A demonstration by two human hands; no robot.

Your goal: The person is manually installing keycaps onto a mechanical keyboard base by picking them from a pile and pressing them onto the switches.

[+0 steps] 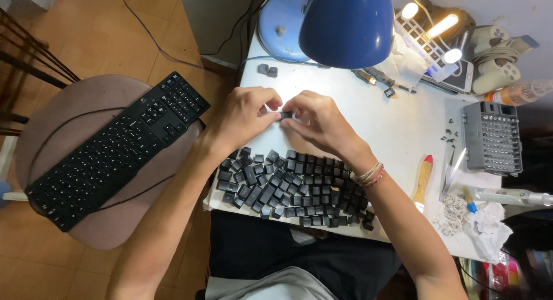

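**Keycap pinched between both hands above the loose pile**

Forearms come up from the bottom of the frame and meet over the white desk, so we work right under the blue desk lamp, where the light falls best. Our left hand and right hand face each other, fingertips drawn together on one small black keycap; the thumbs and forefingers close on it from both sides, though the cap is so small and shaded that we cannot tell exactly which fingers bear on it. It sits off the desk, between the two hands, just above the pile.

Below the hands lies the heap of black keycaps, spread flat along the near edge of the desk within easy reach, so any one can be picked without stretching. Two more grey caps rest apart near the lamp base.

On the chair to our left the black keyboard lies diagonally, its cable looping round it, parked off the crowded desk. To the right, a wood-handled tool, tweezers and a grey bit case are kept at the far side, clear of the caps.
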